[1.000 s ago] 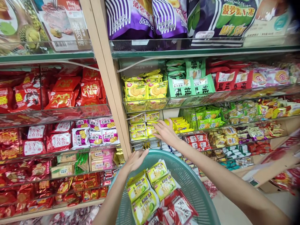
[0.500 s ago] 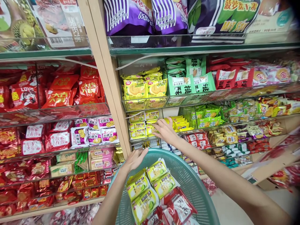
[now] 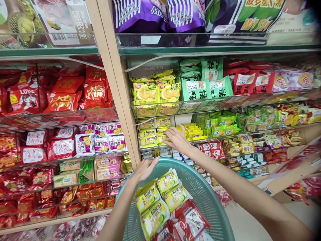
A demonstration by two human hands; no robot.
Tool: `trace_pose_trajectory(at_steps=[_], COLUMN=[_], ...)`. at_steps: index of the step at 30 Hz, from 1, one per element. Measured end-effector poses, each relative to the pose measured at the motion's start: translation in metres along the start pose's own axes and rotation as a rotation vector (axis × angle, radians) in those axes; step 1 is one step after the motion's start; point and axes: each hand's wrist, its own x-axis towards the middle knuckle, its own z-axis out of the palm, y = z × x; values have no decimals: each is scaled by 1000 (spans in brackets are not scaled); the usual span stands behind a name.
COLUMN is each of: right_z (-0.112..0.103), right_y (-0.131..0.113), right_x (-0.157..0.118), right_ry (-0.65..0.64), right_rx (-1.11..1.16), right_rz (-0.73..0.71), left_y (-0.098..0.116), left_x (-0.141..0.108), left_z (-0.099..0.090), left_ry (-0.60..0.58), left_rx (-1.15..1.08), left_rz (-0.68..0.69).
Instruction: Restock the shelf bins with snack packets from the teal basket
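Observation:
My left hand (image 3: 144,170) is closed over the far left rim of a teal plastic basket (image 3: 224,219). Inside the basket lie several yellow lemon biscuit packets (image 3: 155,219) and red-and-white snack packets (image 3: 192,222). My right hand (image 3: 177,139) reaches over the basket to a low shelf bin, fingers stretched out and apart, the tips at the yellow lemon biscuit packets (image 3: 147,133) there. Whether the fingertips press on a packet is hard to make out. To the right of that hand are plain yellow packets (image 3: 195,130).
Larger lemon packs (image 3: 145,93) and green packs (image 3: 218,88) fill the shelf above, behind a clear front lip (image 3: 155,108). A wooden upright post (image 3: 119,97) divides the shelving. Red packets (image 3: 65,97) stand in bins on the left.
The view has shifted very slightly, with the upper shelves a little higher in it. Both hands and the basket keep nearly the same place.

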Motion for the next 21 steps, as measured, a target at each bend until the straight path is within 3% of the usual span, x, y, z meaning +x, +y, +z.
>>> trace_pose_trajectory(at_steps=[9,15,21], right_z=[-14,-12,-20], right_y=[4,11,12], right_x=[6,8,13], right_ry=[-68,-151,-122], right_rx=[28,64,191], right_rz=[-7,-19,21], left_y=[-7,-6,-6], left_x=[1,0,1], left_z=[3,3,3], left_ry=[-5,-4,2], left_rx=[-1,2,-11], left_rz=[17,11,1])
